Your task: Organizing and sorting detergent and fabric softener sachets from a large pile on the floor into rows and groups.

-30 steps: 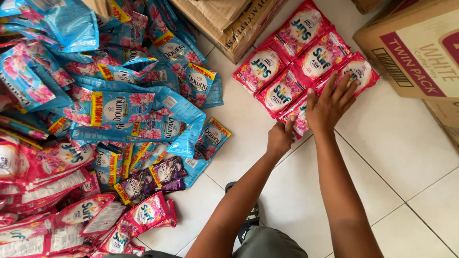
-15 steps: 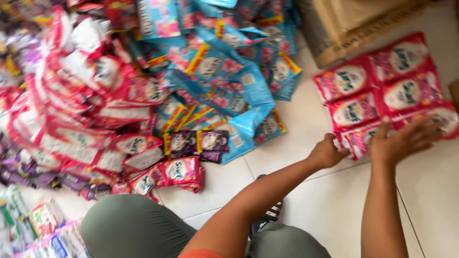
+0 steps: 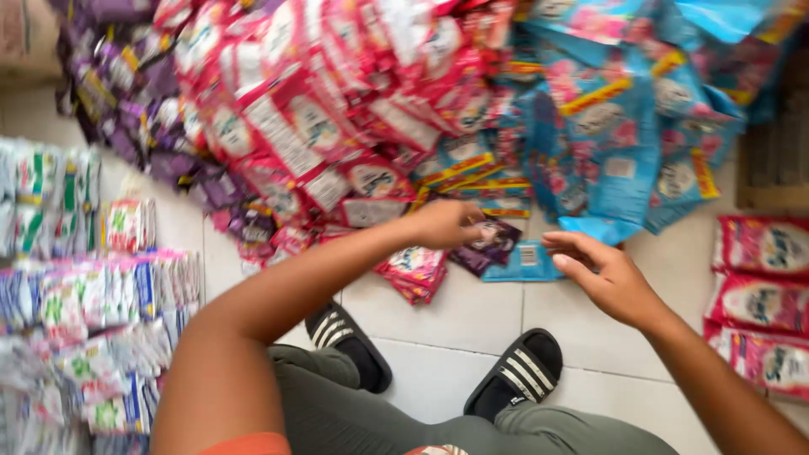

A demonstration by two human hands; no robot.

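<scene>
Hands have left the red packets: left hand (image 3: pixel 442 223) grips purple sachet (image 3: pixel 493 240), right hand (image 3: pixel 602 274) open.

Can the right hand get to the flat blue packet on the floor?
Probably yes. The right hand hovers open just beside the blue packet, with only bare tile between them. The left hand is on a dark purple sachet next to it, not blocking.

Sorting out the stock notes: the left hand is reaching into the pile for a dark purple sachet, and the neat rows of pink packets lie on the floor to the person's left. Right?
Not quite. The left hand does touch a dark purple sachet, but the head view shows the rows of pink packets on the tiled floor to the person's right, not left.
</scene>
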